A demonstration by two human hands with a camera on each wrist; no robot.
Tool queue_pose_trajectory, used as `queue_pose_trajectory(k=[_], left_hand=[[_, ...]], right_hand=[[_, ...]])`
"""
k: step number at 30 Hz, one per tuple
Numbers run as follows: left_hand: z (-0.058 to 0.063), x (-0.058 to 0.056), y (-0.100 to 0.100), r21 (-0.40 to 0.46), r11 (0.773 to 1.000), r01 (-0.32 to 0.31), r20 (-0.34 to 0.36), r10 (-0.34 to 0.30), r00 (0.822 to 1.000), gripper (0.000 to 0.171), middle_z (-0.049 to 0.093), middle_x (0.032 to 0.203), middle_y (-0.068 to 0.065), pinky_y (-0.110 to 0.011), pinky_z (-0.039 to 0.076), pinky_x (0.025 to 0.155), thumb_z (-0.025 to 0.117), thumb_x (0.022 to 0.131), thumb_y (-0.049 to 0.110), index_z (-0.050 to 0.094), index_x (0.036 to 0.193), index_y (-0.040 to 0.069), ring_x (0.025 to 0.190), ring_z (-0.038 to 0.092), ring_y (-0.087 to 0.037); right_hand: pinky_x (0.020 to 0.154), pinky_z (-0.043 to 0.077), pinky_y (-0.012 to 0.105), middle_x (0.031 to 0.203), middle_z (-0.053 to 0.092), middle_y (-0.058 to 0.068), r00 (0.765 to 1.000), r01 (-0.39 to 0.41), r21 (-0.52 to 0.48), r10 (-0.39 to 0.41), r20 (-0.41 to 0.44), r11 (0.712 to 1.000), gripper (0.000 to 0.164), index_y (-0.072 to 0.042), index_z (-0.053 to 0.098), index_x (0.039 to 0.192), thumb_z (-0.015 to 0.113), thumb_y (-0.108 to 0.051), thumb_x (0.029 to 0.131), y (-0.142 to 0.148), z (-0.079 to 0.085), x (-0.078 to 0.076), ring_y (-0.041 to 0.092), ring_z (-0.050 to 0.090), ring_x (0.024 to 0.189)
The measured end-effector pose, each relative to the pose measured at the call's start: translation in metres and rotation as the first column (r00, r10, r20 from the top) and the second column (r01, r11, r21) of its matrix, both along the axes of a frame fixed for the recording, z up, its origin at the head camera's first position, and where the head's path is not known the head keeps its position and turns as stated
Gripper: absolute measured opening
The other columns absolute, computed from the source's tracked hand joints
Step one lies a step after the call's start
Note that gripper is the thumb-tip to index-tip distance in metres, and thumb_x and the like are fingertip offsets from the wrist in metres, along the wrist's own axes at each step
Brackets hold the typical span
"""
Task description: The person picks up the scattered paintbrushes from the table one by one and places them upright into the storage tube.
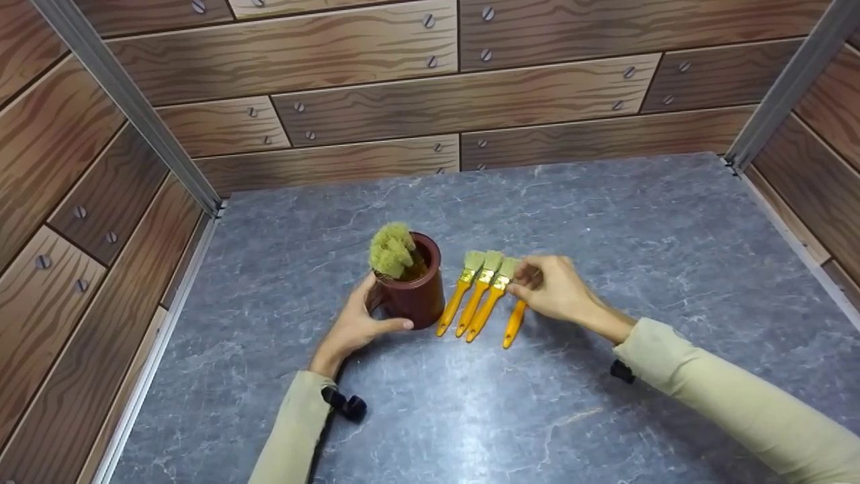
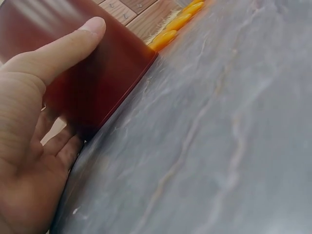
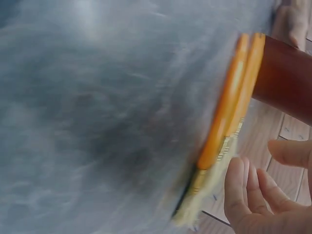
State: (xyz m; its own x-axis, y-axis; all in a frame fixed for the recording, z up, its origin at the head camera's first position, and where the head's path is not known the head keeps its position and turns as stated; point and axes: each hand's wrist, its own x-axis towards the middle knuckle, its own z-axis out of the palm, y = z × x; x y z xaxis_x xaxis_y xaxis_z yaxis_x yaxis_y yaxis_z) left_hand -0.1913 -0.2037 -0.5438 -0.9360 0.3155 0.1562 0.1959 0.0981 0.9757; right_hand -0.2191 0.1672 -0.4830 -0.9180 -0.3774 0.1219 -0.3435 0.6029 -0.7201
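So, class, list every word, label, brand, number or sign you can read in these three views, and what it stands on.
No text can be read anywhere.
Brushes: no lettering legible; any marks on the metal bands would be too small or blurred.
Cup: no label on the sides that show.
Walls: wood grain and screw heads only, no words.

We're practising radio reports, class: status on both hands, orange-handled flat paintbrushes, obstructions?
Left hand gripping reddish-brown cylindrical cup. Right hand empty, at rightmost paintbrush. Four paintbrushes on grey marbled table. No obstruction visible.
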Motion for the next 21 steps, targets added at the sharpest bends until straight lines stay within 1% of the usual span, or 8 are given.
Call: queue_pose_trajectory(k=[3, 6, 8, 11, 13, 16, 21], left_hand=[[-0.001, -0.001, 0.001, 0.01, 1.0, 0.011, -0.011, -0.011, 1.0, 0.101, 0.056, 0.159, 0.001, -0.04, 0.043, 0.125, 0.095, 0.081, 0.007, 0.042, 0.164, 0.03, 0.149, 0.052, -0.021], [-0.002, -0.001, 0.001, 0.022, 1.0, 0.021, -0.02, -0.02, 1.0, 0.1, 0.057, 0.158, -0.001, -0.039, 0.045, 0.123, 0.094, 0.082, 0.005, 0.042, 0.164, 0.027, 0.148, 0.053, -0.022], [-0.002, -0.001, 0.001, 0.026, 0.999, 0.024, -0.023, -0.023, 0.999, 0.1, 0.057, 0.158, -0.002, -0.039, 0.045, 0.123, 0.094, 0.081, 0.004, 0.042, 0.164, 0.026, 0.148, 0.053, -0.023], [-0.002, 0.0, 0.002, 0.034, 0.999, 0.024, -0.018, -0.023, 1.0, 0.099, 0.057, 0.158, -0.002, -0.039, 0.045, 0.123, 0.094, 0.081, 0.004, 0.043, 0.163, 0.025, 0.147, 0.053, -0.023], [-0.003, 0.0, 0.002, 0.033, 0.999, 0.023, -0.011, -0.022, 1.0, 0.099, 0.058, 0.158, -0.002, -0.039, 0.045, 0.123, 0.094, 0.081, 0.004, 0.044, 0.163, 0.025, 0.147, 0.053, -0.023], [-0.003, -0.001, 0.001, 0.032, 0.999, 0.024, -0.006, -0.024, 1.0, 0.097, 0.058, 0.157, -0.003, -0.04, 0.045, 0.123, 0.094, 0.081, 0.004, 0.045, 0.162, 0.025, 0.147, 0.053, -0.023], [-0.001, -0.002, 0.001, 0.033, 0.999, 0.03, -0.008, -0.029, 1.0, 0.096, 0.058, 0.157, -0.004, -0.041, 0.045, 0.123, 0.093, 0.082, 0.005, 0.044, 0.163, 0.025, 0.148, 0.053, -0.024]], right_hand=[[0.07, 0.064, 0.033, 0.088, 0.077, 0.01, 1.0, 0.016, 0.048, -0.016, 0.003, 0.999, 0.019, -0.001, 0.077, 0.095, 0.087, -0.015, 0.088, 0.005, -0.006, 0.003, 0.02, 0.071, 0.075], [0.063, 0.059, 0.026, 0.08, 0.075, 0.004, 0.999, 0.036, 0.09, -0.038, 0.016, 0.995, 0.021, -0.007, 0.076, 0.087, 0.091, -0.021, 0.085, 0.007, -0.012, 0.006, 0.013, 0.067, 0.069], [0.057, 0.055, 0.024, 0.074, 0.073, 0.002, 0.998, 0.047, 0.114, -0.051, 0.027, 0.992, 0.024, -0.009, 0.075, 0.081, 0.093, -0.024, 0.083, 0.008, -0.015, 0.008, 0.011, 0.063, 0.063], [0.053, 0.051, 0.023, 0.068, 0.07, -0.001, 0.996, 0.063, 0.137, -0.071, 0.049, 0.989, 0.028, -0.011, 0.072, 0.077, 0.095, -0.027, 0.082, 0.008, -0.017, 0.009, 0.01, 0.059, 0.058], [0.05, 0.051, 0.024, 0.066, 0.069, -0.001, 0.993, 0.079, 0.148, -0.09, 0.074, 0.986, 0.03, -0.011, 0.072, 0.076, 0.096, -0.028, 0.081, 0.009, -0.017, 0.009, 0.01, 0.058, 0.056], [0.052, 0.053, 0.024, 0.069, 0.071, 0.0, 0.986, 0.099, 0.156, -0.118, 0.12, 0.983, 0.031, -0.01, 0.073, 0.079, 0.097, -0.029, 0.079, 0.011, -0.015, 0.009, 0.011, 0.061, 0.058], [0.055, 0.057, 0.025, 0.075, 0.076, 0.004, 0.961, 0.128, 0.13, -0.155, 0.229, 0.983, 0.031, -0.005, 0.073, 0.087, 0.097, -0.022, 0.078, 0.019, -0.011, 0.008, 0.013, 0.066, 0.061]])
